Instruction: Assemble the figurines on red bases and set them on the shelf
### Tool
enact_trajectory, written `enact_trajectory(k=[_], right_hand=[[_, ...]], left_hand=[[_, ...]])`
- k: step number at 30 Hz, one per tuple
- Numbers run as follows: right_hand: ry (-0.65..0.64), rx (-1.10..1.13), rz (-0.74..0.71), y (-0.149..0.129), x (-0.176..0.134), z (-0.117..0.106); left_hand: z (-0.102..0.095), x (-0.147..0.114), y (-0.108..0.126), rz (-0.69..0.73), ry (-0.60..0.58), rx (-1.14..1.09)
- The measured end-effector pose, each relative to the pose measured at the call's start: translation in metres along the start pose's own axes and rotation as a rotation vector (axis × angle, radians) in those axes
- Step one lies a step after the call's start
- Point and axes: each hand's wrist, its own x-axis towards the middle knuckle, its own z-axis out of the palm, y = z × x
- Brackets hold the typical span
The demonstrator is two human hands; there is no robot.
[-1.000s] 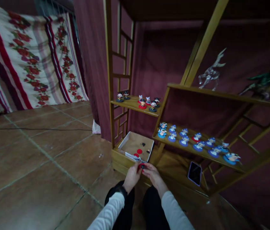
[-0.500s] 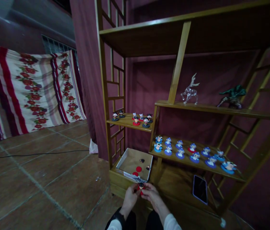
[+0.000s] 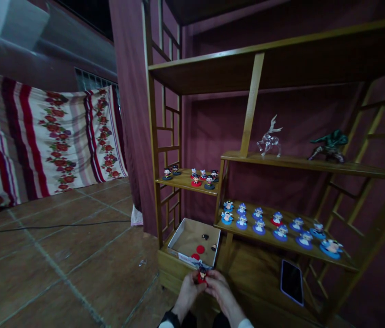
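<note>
Between my two hands, just in front of the box, is a small black-haired figurine (image 3: 202, 274) in red. My left hand (image 3: 189, 289) grips it from the left with the fingers closed. From the other side, my right hand (image 3: 218, 286) pinches it too. Whether a base is fixed under the figurine is hidden by my fingers. Beyond my hands, the shallow cardboard box (image 3: 182, 233) holds two red discs, one of them a red disc (image 3: 200, 249) lying flat, and two small dark-haired figure pieces, including a figure piece (image 3: 205, 237) near the back.
Several black-and-red figurines stand on the small left shelf (image 3: 182, 181). Rows of blue and purple figurines fill the lower right shelf (image 3: 336, 257). Above are a clear deer ornament (image 3: 270, 139) and a green figure (image 3: 331, 145). A phone (image 3: 291, 281) lies at the lower right.
The view has tilted up slightly, so the shelves sit lower in the picture. Both hands still hold the figurine, which now shows more of its red body.
</note>
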Motion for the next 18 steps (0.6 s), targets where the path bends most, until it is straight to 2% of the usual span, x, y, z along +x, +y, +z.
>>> enact_trajectory(k=[8, 12, 15, 18], right_hand=[[0.019, 0.011, 0.014, -0.006, -0.003, 0.001], [0.083, -0.004, 0.029, -0.012, -0.007, 0.002], [0.083, -0.015, 0.036, -0.012, -0.007, 0.000], [0.093, -0.041, 0.052, -0.009, -0.005, -0.002]], left_hand=[[0.003, -0.003, 0.009, 0.021, 0.016, 0.023], [0.007, -0.004, 0.010, -0.003, 0.132, -0.019], [0.009, -0.004, 0.008, -0.012, 0.199, -0.002], [0.009, -0.005, 0.008, -0.019, 0.218, 0.065]])
